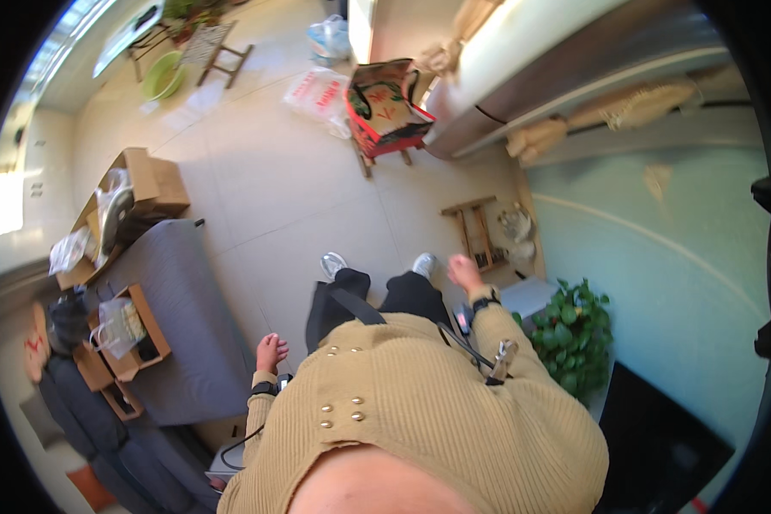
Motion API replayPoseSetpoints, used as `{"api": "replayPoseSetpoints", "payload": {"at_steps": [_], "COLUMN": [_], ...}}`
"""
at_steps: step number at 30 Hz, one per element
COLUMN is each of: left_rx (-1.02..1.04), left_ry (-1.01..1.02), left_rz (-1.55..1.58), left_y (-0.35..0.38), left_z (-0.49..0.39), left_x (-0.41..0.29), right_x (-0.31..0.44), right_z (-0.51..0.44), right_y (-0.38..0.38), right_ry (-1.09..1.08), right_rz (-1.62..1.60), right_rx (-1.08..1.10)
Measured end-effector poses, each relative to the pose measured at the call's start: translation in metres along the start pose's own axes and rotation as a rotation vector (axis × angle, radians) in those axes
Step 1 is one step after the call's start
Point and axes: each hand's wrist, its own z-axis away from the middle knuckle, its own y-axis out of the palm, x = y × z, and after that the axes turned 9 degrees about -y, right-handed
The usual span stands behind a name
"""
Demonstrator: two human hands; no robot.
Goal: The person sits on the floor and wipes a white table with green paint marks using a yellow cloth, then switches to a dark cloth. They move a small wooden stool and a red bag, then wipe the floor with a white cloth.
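Observation:
My left hand [271, 352] hangs beside my body with loosely curled fingers and nothing visible in it. It is nearest to the edge of a grey sofa [196, 321]. On the other side, my right hand [464, 272] is curled into a loose fist, no object showing in it. A small wooden stool [477, 231] lies on the floor just beyond that hand. Dark bands circle both wrists. My shoes [333, 264] stand on the pale tiled floor [283, 205].
Cardboard boxes [160, 183] and an opened carton [157, 334] holding a plastic bag sit at left. A patterned shopping bag [385, 109] rests on a wooden support ahead, beside a plastic bag [318, 96]. A green basin [164, 76] is farther off. A leafy plant [572, 334] stands at right.

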Motion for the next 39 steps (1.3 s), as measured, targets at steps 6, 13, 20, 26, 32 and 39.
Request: {"api": "replayPoseSetpoints", "payload": {"at_steps": [6, 13, 20, 26, 32, 39], "left_rx": [0.04, 0.016, 0.002, -0.011, 0.12, 0.034], "left_ry": [-0.019, 0.038, 0.073, 0.152, 0.221, 0.407], "left_rz": [-0.236, -0.34, -0.34, -0.372, -0.576, -0.954], "left_y": [-0.03, -0.027, 0.019, 0.072, 0.075, 0.009], "left_z": [-0.005, -0.019, -0.006, 0.001, -0.02, -0.106], "left_x": [-0.031, -0.099, -0.198, -0.257, -0.274, -0.277], "right_x": [0.095, 0.119, 0.142, 0.168, 0.214, 0.254], "right_z": [-0.004, -0.019, -0.075, -0.11, -0.163, -0.217], "right_y": [0.084, 0.094, 0.069, 0.055, 0.059, 0.086], "right_ry": [-0.309, -0.298, -0.344, -0.334, -0.523, -0.561], "right_rz": [0.117, 0.253, 0.396, 0.389, 0.307, 0.189], "right_rx": [0.101, 0.218, 0.053, 0.091, -0.005, -0.304]}}
